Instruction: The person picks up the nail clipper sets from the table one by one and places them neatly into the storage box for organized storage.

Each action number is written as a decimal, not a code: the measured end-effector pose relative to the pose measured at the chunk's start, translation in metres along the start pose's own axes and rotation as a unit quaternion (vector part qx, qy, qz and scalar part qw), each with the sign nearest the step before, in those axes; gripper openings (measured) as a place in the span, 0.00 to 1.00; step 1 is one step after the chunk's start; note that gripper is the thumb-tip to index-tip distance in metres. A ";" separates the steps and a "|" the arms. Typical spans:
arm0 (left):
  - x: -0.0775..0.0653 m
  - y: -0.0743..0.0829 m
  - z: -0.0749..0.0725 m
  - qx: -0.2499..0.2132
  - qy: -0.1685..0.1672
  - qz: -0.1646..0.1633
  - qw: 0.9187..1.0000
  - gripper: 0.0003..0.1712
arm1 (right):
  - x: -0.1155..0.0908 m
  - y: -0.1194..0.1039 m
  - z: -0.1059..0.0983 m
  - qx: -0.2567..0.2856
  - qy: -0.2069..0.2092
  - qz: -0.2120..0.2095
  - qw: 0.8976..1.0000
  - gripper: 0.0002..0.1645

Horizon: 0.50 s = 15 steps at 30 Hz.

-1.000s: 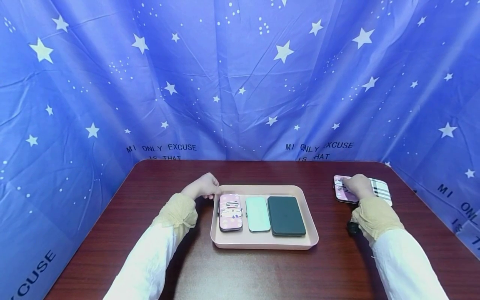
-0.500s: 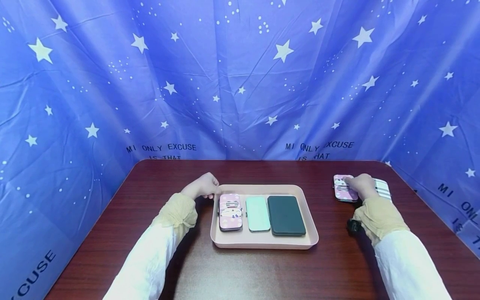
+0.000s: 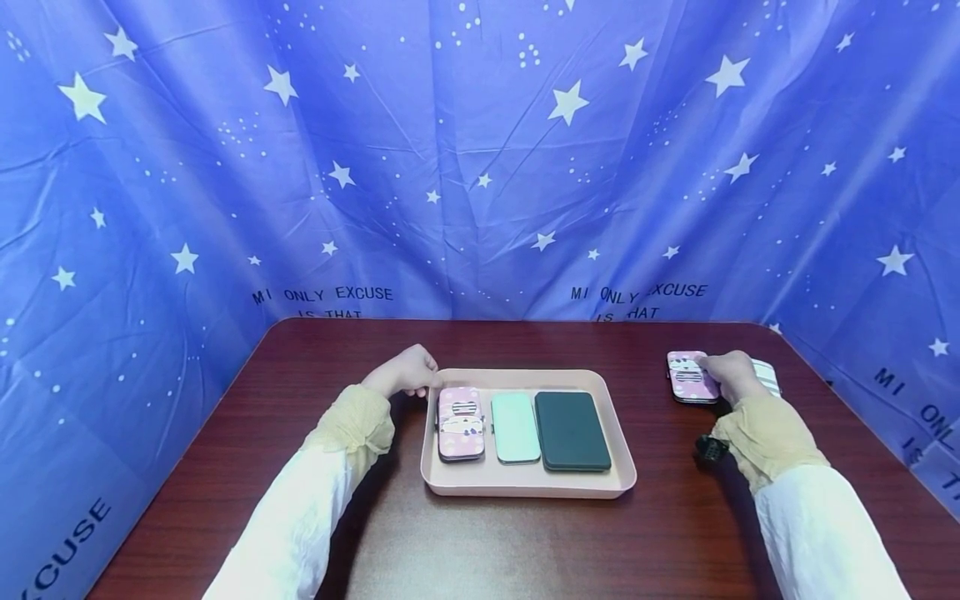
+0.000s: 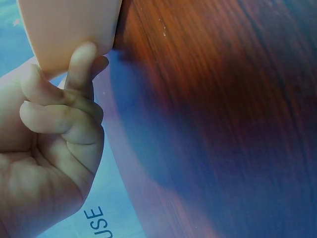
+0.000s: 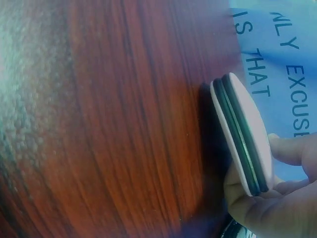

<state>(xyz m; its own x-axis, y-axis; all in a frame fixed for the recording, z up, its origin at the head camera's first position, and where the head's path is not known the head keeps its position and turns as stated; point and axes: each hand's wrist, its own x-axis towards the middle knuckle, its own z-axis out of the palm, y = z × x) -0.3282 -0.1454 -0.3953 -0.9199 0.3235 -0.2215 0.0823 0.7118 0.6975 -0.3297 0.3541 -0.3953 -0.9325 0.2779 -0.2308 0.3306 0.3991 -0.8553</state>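
Pink-patterned, rounded rectangular case [image 3: 690, 385]: pinched between thumb and fingers of the right hand [image 3: 737, 373]; contact with the desk unclear. Black-and-white striped case [image 3: 766, 377]: partly hidden behind that hand, near the right edge of the dark red-brown wooden desk [image 3: 555, 343].

Peach, round-cornered rectangular tray [image 3: 525, 485]: far left corner gripped by the left hand [image 3: 405, 372]; well apart from the pinched case, wood surface between. Contents, left to right: second pink-patterned case [image 3: 461, 425], mint-green case [image 3: 516, 428], larger dark-green case [image 3: 573, 431]; tray floor visible along the near rim.
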 end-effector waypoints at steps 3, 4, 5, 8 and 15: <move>0.000 0.000 0.000 0.001 0.001 0.001 1.000 0.18 | 0.001 0.002 -0.002 0.027 0.002 0.008 1.000 0.12; 0.000 0.000 -0.001 0.001 0.001 0.002 1.000 0.18 | 0.001 0.002 -0.002 0.033 0.001 0.012 0.999 0.10; 0.000 0.000 -0.001 0.001 0.000 0.001 1.000 0.18 | 0.001 0.003 -0.003 0.040 0.001 0.016 0.999 0.08; 0.000 0.000 -0.001 -0.001 -0.001 0.003 1.000 0.19 | 0.003 0.005 -0.005 0.050 -0.002 0.027 0.998 0.06; 0.000 0.001 -0.001 -0.006 -0.006 -0.002 1.000 0.20 | 0.005 0.008 -0.008 0.063 -0.011 0.036 0.997 0.09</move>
<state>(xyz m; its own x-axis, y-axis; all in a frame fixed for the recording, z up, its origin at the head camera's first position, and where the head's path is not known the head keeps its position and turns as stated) -0.3283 -0.1451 -0.3942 -0.9156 0.3285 -0.2319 0.0743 0.7050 0.7053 -0.3306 0.3661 -0.4000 -0.9104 0.2817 -0.3031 0.3777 0.2661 -0.8869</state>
